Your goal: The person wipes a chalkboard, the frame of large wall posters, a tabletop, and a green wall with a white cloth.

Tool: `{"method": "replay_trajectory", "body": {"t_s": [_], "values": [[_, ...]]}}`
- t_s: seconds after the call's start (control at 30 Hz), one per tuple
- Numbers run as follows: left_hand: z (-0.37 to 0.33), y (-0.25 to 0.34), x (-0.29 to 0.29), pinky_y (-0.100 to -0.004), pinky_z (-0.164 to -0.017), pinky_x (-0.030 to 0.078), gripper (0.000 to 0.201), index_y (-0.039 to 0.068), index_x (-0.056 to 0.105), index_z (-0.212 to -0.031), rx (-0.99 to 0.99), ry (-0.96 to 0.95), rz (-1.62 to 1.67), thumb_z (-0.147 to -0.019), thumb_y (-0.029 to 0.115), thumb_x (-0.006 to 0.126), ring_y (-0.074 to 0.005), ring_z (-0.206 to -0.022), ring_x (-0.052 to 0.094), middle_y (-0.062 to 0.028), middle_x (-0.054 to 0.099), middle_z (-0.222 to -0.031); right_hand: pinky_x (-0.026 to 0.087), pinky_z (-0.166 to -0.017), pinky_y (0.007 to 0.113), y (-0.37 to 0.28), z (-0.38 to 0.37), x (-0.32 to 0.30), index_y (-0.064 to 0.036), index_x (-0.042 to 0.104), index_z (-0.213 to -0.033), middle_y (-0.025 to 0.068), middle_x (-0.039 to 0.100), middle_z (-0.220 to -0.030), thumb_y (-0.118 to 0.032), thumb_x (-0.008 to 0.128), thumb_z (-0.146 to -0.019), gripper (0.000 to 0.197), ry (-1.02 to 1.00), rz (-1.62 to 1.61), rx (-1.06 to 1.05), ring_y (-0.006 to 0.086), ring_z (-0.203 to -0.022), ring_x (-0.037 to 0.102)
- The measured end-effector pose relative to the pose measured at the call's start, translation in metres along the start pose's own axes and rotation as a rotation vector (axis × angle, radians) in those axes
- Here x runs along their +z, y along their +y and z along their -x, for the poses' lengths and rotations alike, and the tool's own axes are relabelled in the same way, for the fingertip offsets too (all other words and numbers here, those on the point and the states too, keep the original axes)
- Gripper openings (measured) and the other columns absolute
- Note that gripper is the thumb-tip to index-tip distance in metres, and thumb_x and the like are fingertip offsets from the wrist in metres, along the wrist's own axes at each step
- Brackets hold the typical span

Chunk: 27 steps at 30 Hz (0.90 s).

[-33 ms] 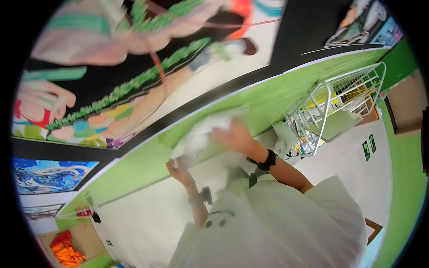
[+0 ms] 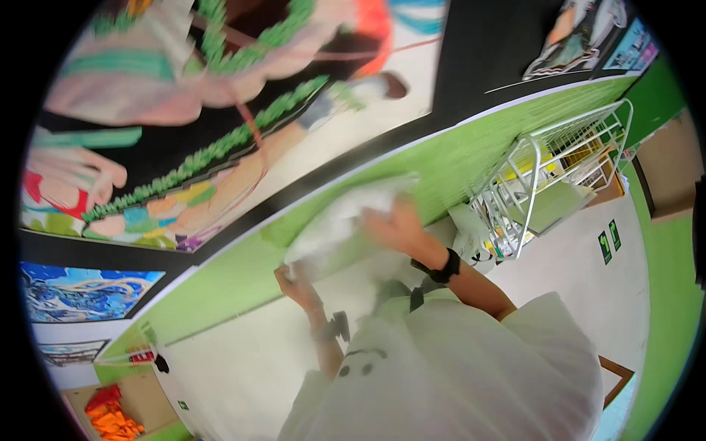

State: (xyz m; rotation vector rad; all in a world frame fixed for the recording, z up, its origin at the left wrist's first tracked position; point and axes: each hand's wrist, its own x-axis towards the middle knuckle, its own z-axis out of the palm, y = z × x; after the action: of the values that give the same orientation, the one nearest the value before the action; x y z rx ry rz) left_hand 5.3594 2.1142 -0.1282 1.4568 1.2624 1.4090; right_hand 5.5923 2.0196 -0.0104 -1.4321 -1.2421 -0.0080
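A white, soft-looking sheet or bag [image 2: 342, 213], smeared by motion, is held out in front of my chest; its exact kind cannot be made out. My left hand [image 2: 296, 287] is closed on its lower left end, fingers bent around the edge. Over its right part lies my right hand [image 2: 397, 226], touching or just above the white material. The fingers of that hand are blurred, so their grip does not show. A dark band sits on each of my wrists.
A white wire rack [image 2: 540, 165] holding papers and packages stands against the green wall on the right. Large colourful artwork [image 2: 220, 162] covers the wall ahead. Orange cloth [image 2: 112, 415] lies in a cardboard box [image 2: 147, 393] at lower left. The pale floor [image 2: 228, 360] spreads below.
My right hand has shifted slightly right, and the white material's right end with it. My left hand stays in nearly the same place. The whole view has tilted a little.
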Motion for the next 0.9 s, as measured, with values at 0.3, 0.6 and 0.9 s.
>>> {"method": "replay_trajectory", "body": {"t_s": [0.3, 0.6, 0.9], "values": [[0.044, 0.163, 0.107, -0.0241, -0.071, 0.036, 0.021, 0.005, 0.045, -0.077, 0.414, -0.271, -0.055, -0.075, 0.003, 0.066, -0.0122, -0.073, 0.041, -0.0026, 0.045, -0.076, 0.045, -0.065, 0.029, -0.036, -0.056, -0.155, 0.0035, 0.06, -0.094, 0.0119, 0.063, -0.082, -0.007, 0.054, -0.084, 0.016, 0.442, 0.049, -0.134, 0.0215, -0.071, 0.059], [0.063, 0.179, 0.11, -0.0223, -0.066, 0.038, 0.02, 0.005, 0.046, -0.077, 0.398, -0.26, -0.118, -0.076, 0.002, 0.066, -0.009, -0.07, 0.044, -0.001, 0.049, -0.076, 0.041, -0.08, 0.042, -0.024, -0.085, -0.148, -0.0004, 0.061, -0.096, 0.0182, 0.06, -0.092, -0.016, 0.054, -0.083, 0.021, 0.218, 0.181, -0.187, 0.0376, -0.086, 0.055], [0.084, 0.133, 0.103, -0.0215, -0.063, 0.04, 0.023, 0.005, 0.046, -0.079, 0.127, -0.425, -0.294, -0.076, 0.005, 0.068, -0.0074, -0.07, 0.045, 0.0003, 0.05, -0.075, 0.037, -0.088, 0.041, 0.043, -0.02, -0.124, 0.0003, 0.057, -0.105, 0.0189, 0.057, -0.103, -0.01, 0.056, -0.081, 0.026, 0.18, 0.081, -0.059, 0.0385, -0.096, 0.051]]}}
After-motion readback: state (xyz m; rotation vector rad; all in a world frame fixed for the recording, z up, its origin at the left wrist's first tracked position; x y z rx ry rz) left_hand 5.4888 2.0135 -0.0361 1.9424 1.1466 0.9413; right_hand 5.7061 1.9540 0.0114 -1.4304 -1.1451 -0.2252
